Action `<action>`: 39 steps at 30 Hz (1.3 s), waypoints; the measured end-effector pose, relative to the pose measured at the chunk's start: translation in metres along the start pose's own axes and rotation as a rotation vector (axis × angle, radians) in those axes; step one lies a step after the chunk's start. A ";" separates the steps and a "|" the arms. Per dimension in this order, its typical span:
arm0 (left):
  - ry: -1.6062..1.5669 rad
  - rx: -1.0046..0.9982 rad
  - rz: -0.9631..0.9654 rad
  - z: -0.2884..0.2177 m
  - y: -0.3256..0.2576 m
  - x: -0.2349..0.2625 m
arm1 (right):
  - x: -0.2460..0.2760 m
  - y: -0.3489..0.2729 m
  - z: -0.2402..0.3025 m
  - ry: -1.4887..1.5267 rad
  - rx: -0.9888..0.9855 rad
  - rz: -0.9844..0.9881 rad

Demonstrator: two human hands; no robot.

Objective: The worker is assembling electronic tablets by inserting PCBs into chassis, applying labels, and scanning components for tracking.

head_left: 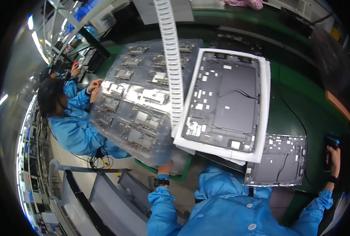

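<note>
My left hand [165, 167] is at the near corner of a clear plastic tray [154, 151] that carries several circuit boards [147, 118]. Its fingers are hidden by the plastic. At the far right, my right hand [333, 156] is closed round a black handheld device [332, 140] with a blue edge, which looks like a scanner. Between my hands, a dark flat device housing [236, 104] with small white pads and a black cable lies on white foam sheets [264, 98]. A second similar housing [279, 163] sits at the bench's front edge, nearer my right hand.
A long strip of white labels [169, 47] crosses in front of the tray. The bench has a green top [289, 82] with a black cable across it. A co-worker in blue [74, 126] sits at the left, hands by the tray. Grey bins [112, 196] stand lower left.
</note>
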State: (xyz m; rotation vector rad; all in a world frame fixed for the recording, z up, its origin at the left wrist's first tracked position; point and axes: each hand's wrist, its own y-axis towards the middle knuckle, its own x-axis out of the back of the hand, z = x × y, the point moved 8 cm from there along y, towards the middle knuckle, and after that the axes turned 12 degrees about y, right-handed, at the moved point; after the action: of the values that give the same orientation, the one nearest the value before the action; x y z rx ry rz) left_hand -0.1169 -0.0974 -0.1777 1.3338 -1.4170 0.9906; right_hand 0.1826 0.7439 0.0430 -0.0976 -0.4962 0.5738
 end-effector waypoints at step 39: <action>-0.786 -0.494 -0.202 -0.383 -0.051 0.321 | -0.202 -0.308 0.221 0.191 0.942 0.760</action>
State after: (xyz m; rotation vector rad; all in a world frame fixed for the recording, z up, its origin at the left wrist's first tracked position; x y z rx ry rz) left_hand -0.0261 0.1860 0.2270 1.4972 -1.8813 -0.0743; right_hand 0.0835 0.3660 0.2202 0.5778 0.0578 1.4752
